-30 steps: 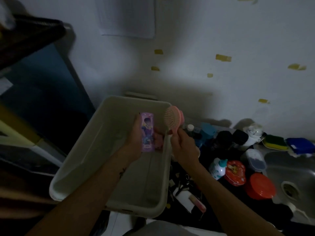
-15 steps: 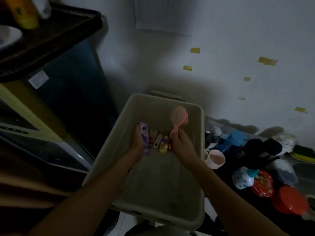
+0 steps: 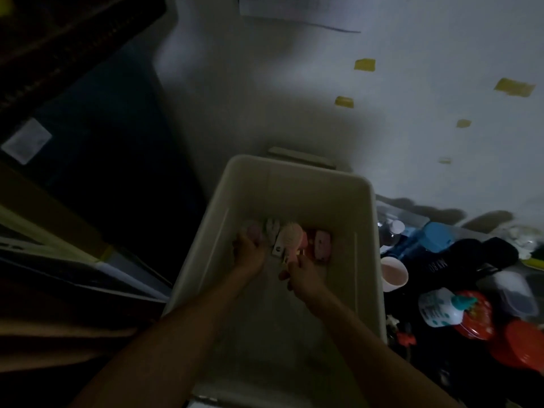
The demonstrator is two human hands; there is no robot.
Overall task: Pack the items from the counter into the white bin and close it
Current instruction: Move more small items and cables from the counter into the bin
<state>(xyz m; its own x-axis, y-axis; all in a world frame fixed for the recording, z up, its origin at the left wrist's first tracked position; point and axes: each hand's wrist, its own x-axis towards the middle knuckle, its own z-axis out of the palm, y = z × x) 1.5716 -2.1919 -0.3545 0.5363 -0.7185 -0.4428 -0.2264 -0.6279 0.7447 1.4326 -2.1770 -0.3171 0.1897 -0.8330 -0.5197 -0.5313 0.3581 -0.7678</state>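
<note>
- The white bin (image 3: 294,184) sits open at the left end of the bench (image 3: 418,219), right up against the wall, and both arms reach down into it.
- A little row of stuff lies along the bin floor towards the far wall: a pink hairbrush (image 3: 291,237), a pink case (image 3: 322,245) just to its right, some pale bits to its left that are too dim to name.
- The right hand (image 3: 303,275) has its fingers curled round the brush handle, with the brush head lying on the pile, so I'd say it's being set down right now.
- The left hand (image 3: 250,254) is down at the left end of the row, fingers wrapped round something pinkish; honestly can't tell whether it's gripping or just letting go, it's super dark.
- Step in hand, as I read it: dropping this pair of items in. Early days for the whole job.
- Loads left on the bench to the right: a pale cup (image 3: 394,273) just beside the bin wall, a white bottle with a teal cap (image 3: 441,310), a red tin (image 3: 477,319), an orange lid (image 3: 521,343), a blue container (image 3: 435,237) and some black things behind.
- Next move probably calls for letting go of both, lifting the hands clear over the rim and going right for the cup or bottle.
- What may be the lid (image 3: 300,157) leans behind the bin against the wall, so closing comes last.
</note>
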